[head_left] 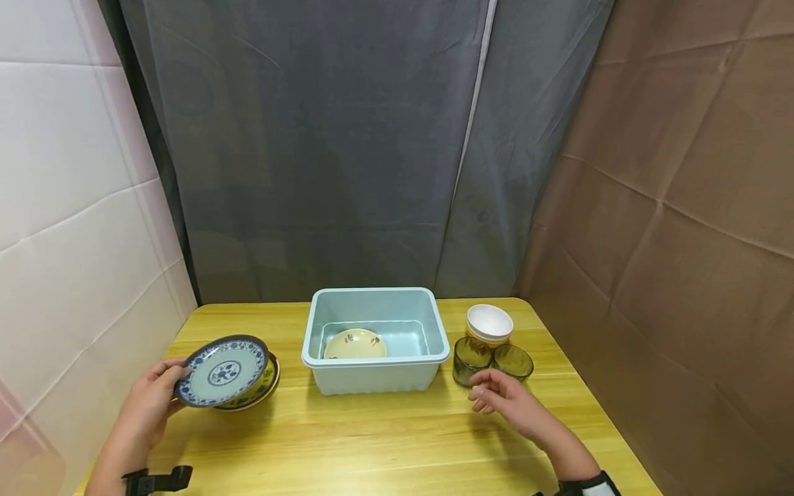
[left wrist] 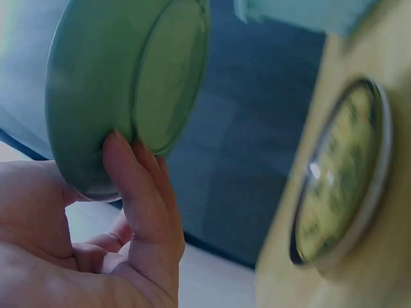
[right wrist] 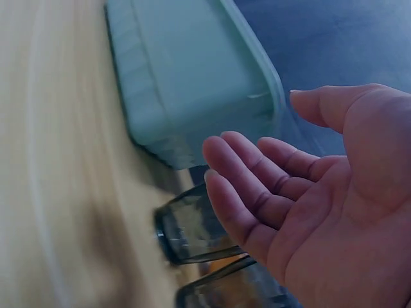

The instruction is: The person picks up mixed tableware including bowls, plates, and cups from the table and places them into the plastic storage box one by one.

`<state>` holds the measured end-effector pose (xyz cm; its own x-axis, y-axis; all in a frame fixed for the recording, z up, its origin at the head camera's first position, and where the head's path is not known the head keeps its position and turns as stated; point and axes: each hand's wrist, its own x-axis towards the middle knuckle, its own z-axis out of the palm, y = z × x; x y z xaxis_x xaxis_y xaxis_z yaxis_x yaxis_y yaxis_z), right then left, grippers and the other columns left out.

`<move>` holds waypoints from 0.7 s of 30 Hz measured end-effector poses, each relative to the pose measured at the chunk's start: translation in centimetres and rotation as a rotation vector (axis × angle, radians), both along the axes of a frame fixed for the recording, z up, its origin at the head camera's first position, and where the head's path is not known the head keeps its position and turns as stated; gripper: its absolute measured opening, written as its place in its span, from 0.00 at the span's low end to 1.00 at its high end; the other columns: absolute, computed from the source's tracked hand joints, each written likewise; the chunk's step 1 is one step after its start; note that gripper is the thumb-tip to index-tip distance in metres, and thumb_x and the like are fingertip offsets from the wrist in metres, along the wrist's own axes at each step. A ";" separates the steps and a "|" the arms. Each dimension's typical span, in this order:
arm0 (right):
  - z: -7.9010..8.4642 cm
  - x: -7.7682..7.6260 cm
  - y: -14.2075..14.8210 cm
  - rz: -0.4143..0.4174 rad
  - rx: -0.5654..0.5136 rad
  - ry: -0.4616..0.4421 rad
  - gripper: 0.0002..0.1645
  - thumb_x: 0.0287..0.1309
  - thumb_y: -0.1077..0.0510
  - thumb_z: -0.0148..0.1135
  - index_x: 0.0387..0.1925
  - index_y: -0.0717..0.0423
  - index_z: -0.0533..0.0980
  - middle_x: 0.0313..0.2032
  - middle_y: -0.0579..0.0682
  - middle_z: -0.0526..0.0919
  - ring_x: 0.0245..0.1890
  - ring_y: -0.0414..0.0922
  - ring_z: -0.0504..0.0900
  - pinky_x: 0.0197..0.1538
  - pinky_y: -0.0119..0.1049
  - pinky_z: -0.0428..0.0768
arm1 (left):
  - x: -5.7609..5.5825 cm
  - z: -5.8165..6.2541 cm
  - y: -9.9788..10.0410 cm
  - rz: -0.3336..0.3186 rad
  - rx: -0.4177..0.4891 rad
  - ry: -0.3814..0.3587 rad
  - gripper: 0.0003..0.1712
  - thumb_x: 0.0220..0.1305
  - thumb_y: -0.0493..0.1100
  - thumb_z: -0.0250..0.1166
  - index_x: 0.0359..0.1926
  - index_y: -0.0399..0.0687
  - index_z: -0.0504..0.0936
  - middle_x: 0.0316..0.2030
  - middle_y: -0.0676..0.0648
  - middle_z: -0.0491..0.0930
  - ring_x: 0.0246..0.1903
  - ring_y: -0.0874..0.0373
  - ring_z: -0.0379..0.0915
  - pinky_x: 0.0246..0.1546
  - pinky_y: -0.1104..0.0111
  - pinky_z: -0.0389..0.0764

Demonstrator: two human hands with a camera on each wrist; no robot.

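My left hand (head_left: 154, 394) grips the edge of a blue-and-white patterned plate (head_left: 214, 386), thumb on top and fingers beneath. The left wrist view shows the greenish underside of this plate (left wrist: 96, 96), raised and tilted. Below it on the table lies a yellow patterned plate (left wrist: 340, 179) with a dark rim, partly covered in the head view. My right hand (head_left: 505, 401) holds nothing; its fingers are loosely bent, close in front of two dark glass cups (head_left: 468, 368). In the right wrist view the palm (right wrist: 359, 212) faces the camera, thumb apart from the fingers.
A light blue plastic basin (head_left: 375, 377) stands at the middle of the wooden table (head_left: 347, 448), with a cream plate (head_left: 355, 344) inside. White bowls (head_left: 490, 322) are stacked behind the glass cups at the right. Cloth hangs at the back (head_left: 322, 151) and both sides.
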<state>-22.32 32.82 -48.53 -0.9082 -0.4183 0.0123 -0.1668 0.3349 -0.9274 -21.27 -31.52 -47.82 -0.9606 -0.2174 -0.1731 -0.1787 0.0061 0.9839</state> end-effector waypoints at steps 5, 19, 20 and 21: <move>1.7 -0.3 0.5 0.007 -0.003 -0.049 0.25 0.88 0.57 0.54 0.69 0.76 0.68 0.52 0.64 0.85 0.52 0.59 0.88 0.54 0.46 0.88 | 0.4 1.6 1.1 -0.089 0.103 0.059 0.14 0.88 0.44 0.56 0.44 0.69 0.84 0.42 0.60 0.78 0.34 0.64 0.78 0.38 0.71 0.84; 3.4 -0.1 -0.8 0.046 -0.021 -0.065 0.22 0.87 0.59 0.55 0.68 0.73 0.70 0.51 0.63 0.85 0.51 0.60 0.88 0.54 0.45 0.88 | 0.6 4.6 7.1 -0.288 0.191 0.168 0.08 0.88 0.41 0.56 0.53 0.53 0.83 0.43 0.50 0.83 0.34 0.61 0.81 0.38 0.70 0.87; 3.5 -0.1 -0.9 0.049 -0.021 -0.066 0.22 0.87 0.59 0.55 0.68 0.73 0.70 0.52 0.64 0.85 0.51 0.60 0.88 0.54 0.45 0.88 | 0.7 4.8 7.5 -0.296 0.184 0.162 0.08 0.88 0.42 0.56 0.54 0.52 0.82 0.43 0.50 0.84 0.34 0.60 0.81 0.39 0.70 0.87; 3.5 0.0 -1.0 0.050 -0.022 -0.065 0.22 0.87 0.58 0.55 0.68 0.73 0.70 0.52 0.65 0.85 0.51 0.60 0.88 0.54 0.46 0.88 | 0.7 4.9 8.0 -0.301 0.176 0.156 0.07 0.88 0.42 0.57 0.55 0.52 0.82 0.43 0.50 0.84 0.34 0.60 0.81 0.39 0.70 0.86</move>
